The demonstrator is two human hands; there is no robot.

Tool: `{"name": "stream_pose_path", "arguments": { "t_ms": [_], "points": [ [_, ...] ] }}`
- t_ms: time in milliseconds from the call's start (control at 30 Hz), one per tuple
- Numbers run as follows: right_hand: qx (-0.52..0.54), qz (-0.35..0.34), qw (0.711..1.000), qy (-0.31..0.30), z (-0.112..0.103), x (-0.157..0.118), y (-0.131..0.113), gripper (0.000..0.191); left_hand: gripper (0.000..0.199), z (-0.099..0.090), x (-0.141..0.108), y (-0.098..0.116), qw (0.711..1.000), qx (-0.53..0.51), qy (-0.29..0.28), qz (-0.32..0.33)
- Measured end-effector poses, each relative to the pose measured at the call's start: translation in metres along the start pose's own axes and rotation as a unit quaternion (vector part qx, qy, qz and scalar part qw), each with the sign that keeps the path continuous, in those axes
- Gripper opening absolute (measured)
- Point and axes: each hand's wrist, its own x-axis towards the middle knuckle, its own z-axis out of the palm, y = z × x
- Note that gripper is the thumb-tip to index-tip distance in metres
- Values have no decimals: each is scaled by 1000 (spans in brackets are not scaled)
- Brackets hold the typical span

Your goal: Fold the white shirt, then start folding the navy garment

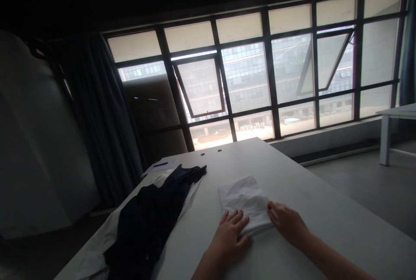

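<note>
A folded white cloth lies on the white table, creased and roughly rectangular. My left hand rests flat on the near part of the cloth, fingers spread, not gripping it. My right hand touches the cloth's right edge from the side, fingers slightly curled around that fold. To the left of my hands lies a crumpled dark navy garment on top of a white garment.
A sheet of paper with a blue pen sits at the table's far left corner, and two small holes mark the far edge. Large windows fill the back wall, with dark curtains at the left. Another white table stands at the right on a grey floor.
</note>
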Motion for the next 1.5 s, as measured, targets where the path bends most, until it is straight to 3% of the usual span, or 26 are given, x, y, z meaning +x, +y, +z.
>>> {"name": "stream_pose_path", "arguments": {
  "t_ms": [67, 200, 300, 400, 533, 700, 933, 1100, 1300, 1433, 1500],
  "points": [
    [-6, -14, 1000, 13, -3, -1, -4, 25, 43, 4, 4, 3, 999, 13, 40, -10],
    [-10, -55, 997, 47, -7, -2, -12, 26, 39, 13, 9, 4, 993, 40, 102, -37],
    [19, -127, 990, 51, -6, -4, -18, 36, 42, 20, 8, -3, 992, 64, 104, -44],
    [51, -181, 982, -18, -1, -7, -21, 48, 49, 25, 7, -11, 993, 87, 71, -39],
    [81, -165, 977, -109, 3, -9, -21, 54, 61, 26, 6, -15, 995, 75, 31, -52],
    [82, -159, 976, -122, 2, -7, -21, 52, 81, 22, 4, -9, 996, 42, 14, -72],
    [85, -156, 979, -101, 2, -8, -23, 45, 68, 19, 2, -7, 997, 55, 30, -47],
    [87, -151, 980, -100, 3, -7, -22, 43, 72, 20, 3, -8, 997, 58, 34, -47],
    [63, -160, 979, -113, -21, -7, -35, 43, 69, 10, 2, -1, 996, 63, 26, -56],
    [26, -172, 979, -108, -38, -8, -49, 32, 52, 0, 1, 17, 994, 72, 55, -67],
    [4, -162, 981, -106, -39, -9, -52, 38, 47, 0, -1, 27, 993, 78, 58, -65]
  ]
}}
